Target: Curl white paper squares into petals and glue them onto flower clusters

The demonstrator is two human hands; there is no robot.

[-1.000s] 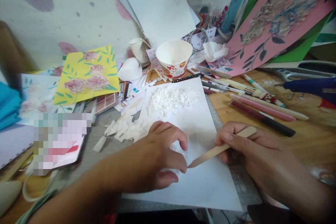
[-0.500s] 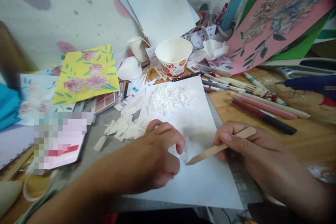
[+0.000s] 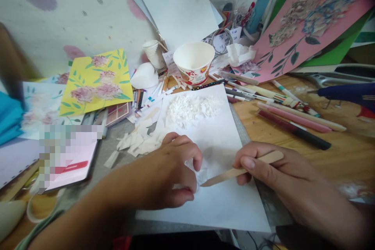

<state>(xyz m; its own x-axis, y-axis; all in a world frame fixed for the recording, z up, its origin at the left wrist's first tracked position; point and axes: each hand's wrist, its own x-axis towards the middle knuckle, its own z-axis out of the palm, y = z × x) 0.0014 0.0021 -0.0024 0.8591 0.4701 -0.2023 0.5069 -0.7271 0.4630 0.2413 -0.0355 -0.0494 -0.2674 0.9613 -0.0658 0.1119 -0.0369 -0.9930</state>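
Observation:
My right hand grips a flat wooden craft stick between thumb and fingers, its pointed end angled down to the left. That tip is close to the fingertips of my left hand, whose index finger is bent and apart while the thumb and another finger come together. What they hold, if anything, is hidden. Both hands are over a white paper sheet. Faint white bits show on it beside my left fingers. Farther up the sheet sits a ruffled mass of white paper pieces.
Cut white paper strips lie left of the sheet on a grey mat. A paper bowl stands behind it. Several pens and a blue glue gun are on the right. A yellow flower picture lies left.
The craft stick and my right hand have shifted slightly left, bringing the tip nearer my left fingers. My left hand has moved a little left.

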